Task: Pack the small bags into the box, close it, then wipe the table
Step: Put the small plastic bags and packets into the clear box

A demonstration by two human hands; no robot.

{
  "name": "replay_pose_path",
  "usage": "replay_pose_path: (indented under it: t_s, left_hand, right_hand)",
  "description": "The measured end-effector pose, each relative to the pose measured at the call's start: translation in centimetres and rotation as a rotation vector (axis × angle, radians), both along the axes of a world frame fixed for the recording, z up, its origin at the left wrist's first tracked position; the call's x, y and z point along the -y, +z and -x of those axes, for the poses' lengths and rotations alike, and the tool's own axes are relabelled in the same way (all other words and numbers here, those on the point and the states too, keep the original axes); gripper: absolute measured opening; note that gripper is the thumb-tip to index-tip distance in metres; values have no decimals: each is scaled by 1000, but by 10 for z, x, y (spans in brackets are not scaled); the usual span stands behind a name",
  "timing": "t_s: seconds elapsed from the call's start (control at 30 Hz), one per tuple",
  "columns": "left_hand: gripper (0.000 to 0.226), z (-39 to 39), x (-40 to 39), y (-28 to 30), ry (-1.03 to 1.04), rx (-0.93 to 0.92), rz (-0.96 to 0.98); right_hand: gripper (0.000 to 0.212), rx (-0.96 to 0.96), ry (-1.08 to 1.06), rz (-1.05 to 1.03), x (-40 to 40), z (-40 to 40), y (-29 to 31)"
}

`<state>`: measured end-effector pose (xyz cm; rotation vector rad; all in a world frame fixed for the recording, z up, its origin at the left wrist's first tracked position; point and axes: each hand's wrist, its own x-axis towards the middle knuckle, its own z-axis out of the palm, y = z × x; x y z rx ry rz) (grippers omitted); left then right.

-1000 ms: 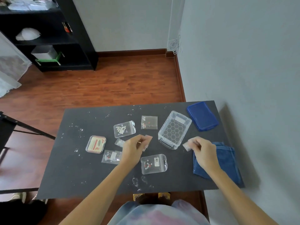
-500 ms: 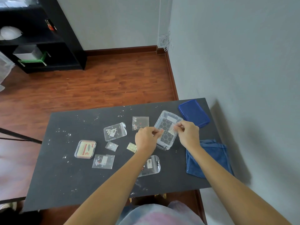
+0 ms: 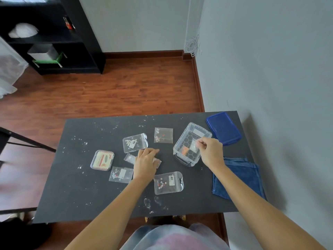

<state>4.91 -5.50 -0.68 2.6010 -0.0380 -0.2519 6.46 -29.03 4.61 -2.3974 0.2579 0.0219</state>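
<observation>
A clear plastic box (image 3: 182, 160) stands open on the black table (image 3: 75, 186), with an orange bag (image 3: 185, 150) inside. My right hand (image 3: 210, 150) is over the box, pinching a small clear bag (image 3: 194, 145) that hangs into it. My left hand (image 3: 146, 161) lies flat on a small bag (image 3: 157, 162) on the table, fingers bent over it. Several more clear bags lie around: one (image 3: 135, 142) above the left hand, one (image 3: 163, 135) further back, one (image 3: 121, 174) at the left, one (image 3: 168, 182) near me. The blue lid (image 3: 223, 128) rests beside the box.
A blue cloth (image 3: 239, 179) lies at the table's right edge, next to the grey wall. A small clear case with a printed card (image 3: 102, 160) sits at the left. White specks are scattered on the table. A black shelf (image 3: 54, 35) stands across the wooden floor.
My left hand has left the box and come down onto a small bag on the table. An orange bag now lies in the box. My right hand holds its bag lower inside the box.
</observation>
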Motion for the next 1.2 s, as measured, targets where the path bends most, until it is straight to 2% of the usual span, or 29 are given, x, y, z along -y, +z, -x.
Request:
replay_pose_path:
  t_s: [0.17,0.37,0.47,0.53,0.6,0.7,0.77,0.83,0.97,1.1,1.2]
  left_hand:
    - [46,4,-12,-8,-152,-83,6]
    - [50,-3,-15,-9,-87,-136,60]
    - [47,-6,-18,-8,-26,-188,109]
    - [40,-8,-20,-8,-30,-198,71]
    - [28,-11,-21,-8,-38,-209,29]
    - [16,-11,-23,-8,-59,-231,17]
    - [16,-9,-26,-10,-92,-212,6]
    - [18,-8,-27,-8,-71,-159,83]
    - [19,-13,-17,10,58,-48,364]
    - [8,-29,-1,33,205,-38,637]
    - [2,-38,13,47,193,-47,735]
  right_hand:
    - [19,-44,10,16,-3,4,-4]
    - [21,-54,-12,55,-7,8,-3]
    - [19,115,-14,83,-11,19,5]
    - [11,315,110,102,-16,34,10]
    - [9,363,306,102,-22,55,8]
    - [16,119,519,117,-34,81,-12]
    - [33,-89,553,158,-40,88,-29]
    - [54,-208,545,200,-44,89,-42]
    - [77,-267,559,309,-47,86,-57]
    - [83,-273,543,355,-48,82,-63]
    - [82,-299,494,318,-50,80,-63]
